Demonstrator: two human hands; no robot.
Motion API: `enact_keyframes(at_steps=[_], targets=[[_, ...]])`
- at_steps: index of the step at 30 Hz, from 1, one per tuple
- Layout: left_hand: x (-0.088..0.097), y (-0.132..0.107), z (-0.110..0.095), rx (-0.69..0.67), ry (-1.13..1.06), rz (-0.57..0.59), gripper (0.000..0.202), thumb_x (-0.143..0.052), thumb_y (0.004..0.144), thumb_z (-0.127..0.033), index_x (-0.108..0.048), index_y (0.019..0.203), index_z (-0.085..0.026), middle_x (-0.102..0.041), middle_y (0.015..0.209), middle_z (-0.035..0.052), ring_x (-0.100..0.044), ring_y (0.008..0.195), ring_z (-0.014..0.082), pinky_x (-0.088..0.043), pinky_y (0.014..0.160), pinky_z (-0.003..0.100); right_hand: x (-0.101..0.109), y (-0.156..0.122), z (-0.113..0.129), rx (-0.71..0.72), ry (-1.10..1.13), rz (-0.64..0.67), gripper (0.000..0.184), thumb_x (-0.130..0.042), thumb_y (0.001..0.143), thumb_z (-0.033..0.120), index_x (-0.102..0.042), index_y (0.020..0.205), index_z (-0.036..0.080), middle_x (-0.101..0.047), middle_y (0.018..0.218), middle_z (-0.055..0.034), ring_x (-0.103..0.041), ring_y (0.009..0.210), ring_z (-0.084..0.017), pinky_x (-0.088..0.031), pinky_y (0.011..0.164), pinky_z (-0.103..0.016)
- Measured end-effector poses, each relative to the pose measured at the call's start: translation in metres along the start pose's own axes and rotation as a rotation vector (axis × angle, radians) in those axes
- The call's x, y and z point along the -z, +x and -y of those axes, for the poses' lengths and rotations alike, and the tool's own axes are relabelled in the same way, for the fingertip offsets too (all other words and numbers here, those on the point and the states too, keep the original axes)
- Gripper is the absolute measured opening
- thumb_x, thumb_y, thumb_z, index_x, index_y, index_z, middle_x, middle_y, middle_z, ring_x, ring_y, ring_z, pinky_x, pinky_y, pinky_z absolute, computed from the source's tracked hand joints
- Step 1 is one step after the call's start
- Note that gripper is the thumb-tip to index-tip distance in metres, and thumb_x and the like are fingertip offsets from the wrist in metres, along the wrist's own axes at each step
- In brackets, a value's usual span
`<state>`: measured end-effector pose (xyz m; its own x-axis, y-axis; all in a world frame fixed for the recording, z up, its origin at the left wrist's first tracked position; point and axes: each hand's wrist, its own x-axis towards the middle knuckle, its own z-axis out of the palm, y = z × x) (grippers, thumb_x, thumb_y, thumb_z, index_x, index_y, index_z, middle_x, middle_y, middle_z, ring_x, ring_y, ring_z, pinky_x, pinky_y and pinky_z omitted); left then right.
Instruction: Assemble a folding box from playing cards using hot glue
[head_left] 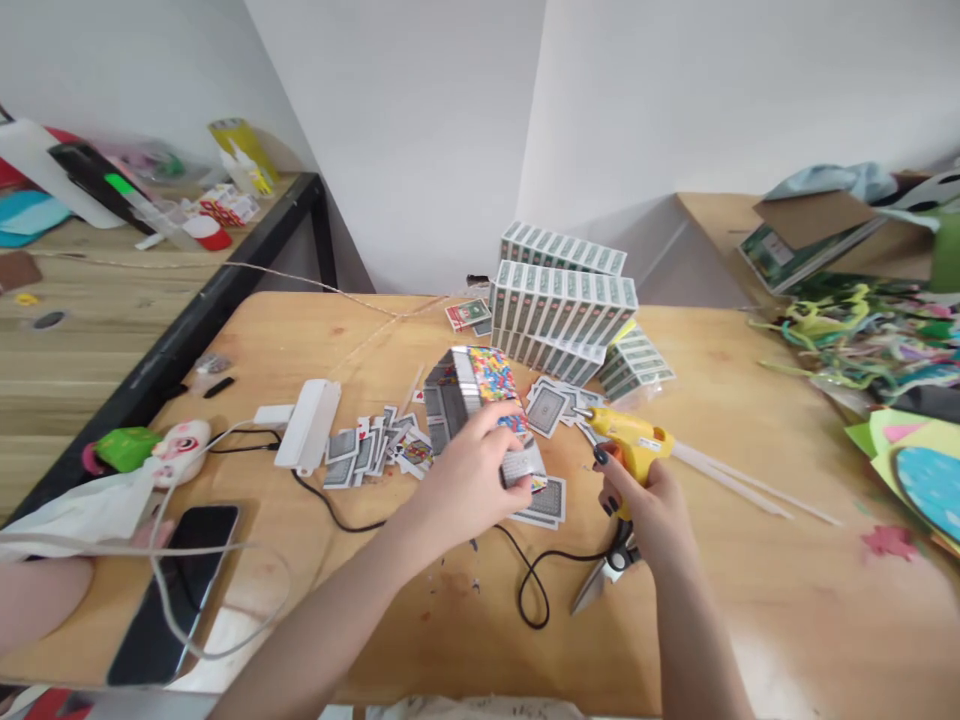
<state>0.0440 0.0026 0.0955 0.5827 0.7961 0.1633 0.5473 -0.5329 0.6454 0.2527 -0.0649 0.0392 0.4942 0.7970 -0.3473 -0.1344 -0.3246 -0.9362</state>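
Observation:
My left hand [474, 474] is closed around a small structure made of playing cards [471, 395], holding it on the wooden table [750, 560]. A colourful patterned panel tops the structure. My right hand [646, 505] grips a yellow glue gun [628, 436], its nozzle pointing left toward the card structure, a short gap away. The gun's black cord [534, 580] loops across the table below my hands. Loose playing cards [371, 448] lie scattered to the left of the structure and under it.
Stacked card boxes [561, 300] stand behind the structure. Scissors [607, 575] lie under my right wrist, glue sticks [742, 485] to the right. A white power strip [307, 424], a phone [176, 590], a plastic bag and craft scraps [885, 340] surround the workspace.

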Motion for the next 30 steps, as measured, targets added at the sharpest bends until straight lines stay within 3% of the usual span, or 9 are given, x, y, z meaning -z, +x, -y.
enact_keyframes(at_steps=[4, 7, 11, 15, 19, 24, 30], targets=[[-0.008, 0.023, -0.015, -0.113, -0.044, 0.153, 0.016, -0.065, 0.071, -0.015, -0.06, 0.085, -0.014, -0.05, 0.136, 0.0144, -0.062, 0.111, 0.0261, -0.051, 0.098, 0.037, 0.009, 0.0, 0.001, 0.023, 0.024, -0.119, 0.045, -0.081, 0.058, 0.046, -0.06, 0.084, 0.015, -0.05, 0.051, 0.0071, -0.043, 0.04, -0.007, -0.039, 0.04, -0.022], [-0.006, 0.028, -0.011, -0.143, -0.157, 0.132, 0.015, -0.067, 0.069, -0.018, -0.061, 0.083, -0.017, -0.052, 0.135, 0.0111, -0.062, 0.111, 0.0245, -0.051, 0.098, 0.037, 0.011, -0.001, 0.007, 0.041, 0.024, -0.207, 0.044, -0.081, 0.058, 0.046, -0.061, 0.082, 0.016, -0.052, 0.052, 0.007, -0.042, 0.039, -0.007, -0.038, 0.04, -0.022], [0.002, 0.01, 0.02, -0.174, -0.265, -0.002, 0.019, -0.068, 0.071, -0.02, -0.063, 0.09, -0.02, -0.054, 0.132, 0.0096, -0.054, 0.123, 0.024, -0.044, 0.106, 0.042, 0.014, 0.0, 0.019, 0.058, -0.151, -0.26, 0.04, -0.077, 0.061, 0.047, -0.06, 0.081, 0.016, -0.054, 0.053, 0.0055, -0.044, 0.042, -0.009, -0.039, 0.042, -0.023], [0.011, -0.022, 0.054, -0.132, -0.261, -0.117, 0.026, -0.066, 0.075, -0.016, -0.063, 0.101, -0.022, -0.059, 0.125, 0.01, -0.055, 0.121, 0.0238, -0.046, 0.102, 0.042, 0.011, -0.001, 0.028, 0.103, -0.491, -0.298, 0.036, -0.077, 0.058, 0.047, -0.055, 0.063, 0.018, -0.054, 0.05, 0.0015, -0.049, 0.046, -0.013, -0.036, 0.042, -0.024], [0.024, -0.041, 0.07, -0.099, -0.233, -0.152, 0.025, -0.065, 0.077, -0.015, -0.064, 0.101, -0.023, -0.058, 0.128, 0.0107, -0.052, 0.125, 0.0262, -0.045, 0.103, 0.044, -0.009, -0.009, 0.037, 0.255, -0.709, -0.197, 0.038, -0.071, 0.061, 0.052, -0.051, 0.055, 0.02, -0.055, 0.048, -0.0011, -0.051, 0.045, -0.015, -0.036, 0.043, -0.026], [0.031, -0.044, 0.074, -0.075, -0.218, -0.142, 0.023, -0.065, 0.077, -0.017, -0.065, 0.099, -0.022, -0.058, 0.128, 0.0106, -0.054, 0.122, 0.025, -0.048, 0.099, 0.041, -0.034, -0.02, 0.051, 0.413, -0.893, -0.121, 0.034, -0.064, 0.066, 0.05, -0.05, 0.055, 0.021, -0.053, 0.046, -0.0006, -0.051, 0.044, -0.016, -0.036, 0.047, -0.027], [0.027, -0.042, 0.077, -0.089, -0.277, -0.144, 0.022, -0.065, 0.078, -0.017, -0.065, 0.099, -0.022, -0.057, 0.128, 0.011, -0.054, 0.123, 0.0249, -0.048, 0.099, 0.041, -0.044, -0.018, 0.064, 0.624, -1.091, -0.069, 0.026, -0.055, 0.071, 0.043, -0.062, 0.076, 0.018, -0.061, 0.063, -0.0048, -0.055, 0.053, -0.019, -0.037, 0.054, -0.03]])
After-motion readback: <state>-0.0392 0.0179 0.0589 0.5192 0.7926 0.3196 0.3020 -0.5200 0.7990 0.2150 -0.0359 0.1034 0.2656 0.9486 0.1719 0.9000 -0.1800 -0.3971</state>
